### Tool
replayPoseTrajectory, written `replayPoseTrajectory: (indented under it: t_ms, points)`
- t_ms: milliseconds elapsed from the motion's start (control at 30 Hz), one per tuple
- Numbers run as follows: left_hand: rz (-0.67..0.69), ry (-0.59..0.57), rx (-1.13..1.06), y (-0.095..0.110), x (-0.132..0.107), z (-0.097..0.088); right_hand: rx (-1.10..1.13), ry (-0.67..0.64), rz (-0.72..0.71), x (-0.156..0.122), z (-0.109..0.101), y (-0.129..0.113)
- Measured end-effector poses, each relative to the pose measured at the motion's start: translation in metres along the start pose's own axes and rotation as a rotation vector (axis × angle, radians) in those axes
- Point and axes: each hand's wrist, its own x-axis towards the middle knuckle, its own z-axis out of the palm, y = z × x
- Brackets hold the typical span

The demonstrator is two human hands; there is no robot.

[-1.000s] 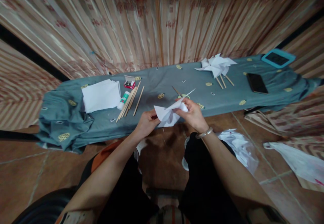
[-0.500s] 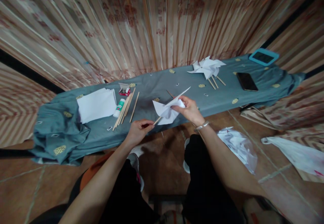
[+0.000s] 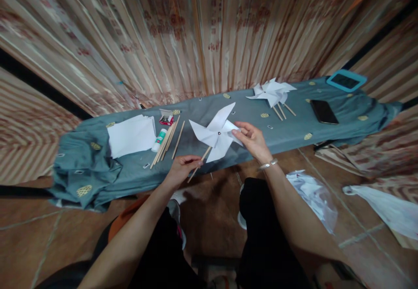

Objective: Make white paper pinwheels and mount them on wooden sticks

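A white paper pinwheel (image 3: 219, 135) faces up toward me over the table's near edge, a small dark pin head at its centre. My left hand (image 3: 186, 167) pinches its wooden stick (image 3: 206, 153) below the blades, the stick's end poking out past the fingers. At the right, my right hand (image 3: 254, 139) has its thumb and fingers closed on one blade; a bracelet circles that wrist. Left of the pinwheel lie several loose wooden sticks (image 3: 167, 143), a glue stick (image 3: 159, 140) and a small open red-and-white box (image 3: 166, 117).
A stack of white paper (image 3: 132, 136) lies on the cloth-covered table (image 3: 130, 171). More pinwheels (image 3: 272, 92) rest at the back right, near a black phone (image 3: 324, 112) and a blue-framed tablet (image 3: 346, 80). A clear bag of white paper pieces (image 3: 312, 197) sits on the floor.
The pinwheel has turned from edge-on to face me, its pin and spread blades now showing. My right hand has shifted to a blade at the right; the left still grips the stick.
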Motion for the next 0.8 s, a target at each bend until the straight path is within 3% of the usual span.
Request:
replayPoseTrajectory:
  t_ms: [200, 367, 467, 667, 800]
  points:
    - [-0.058, 0.046, -0.136, 0.004, -0.003, 0.001, -0.06, 0.236, -0.126, -0.003, 0.0, 0.0]
    - [-0.077, 0.091, -0.293, 0.006, -0.001, 0.003, -0.092, 0.367, -0.133, -0.011, 0.004, -0.004]
    - [-0.073, 0.095, -0.373, 0.006, 0.001, 0.007, -0.108, 0.269, -0.106, -0.02, 0.01, -0.007]
    - [-0.055, 0.068, -0.391, 0.0, 0.005, 0.018, 0.096, -0.082, 0.007, -0.032, 0.044, -0.008]
    - [-0.042, 0.034, -0.385, -0.004, 0.007, 0.019, 0.196, -0.096, 0.052, -0.03, 0.058, -0.005]
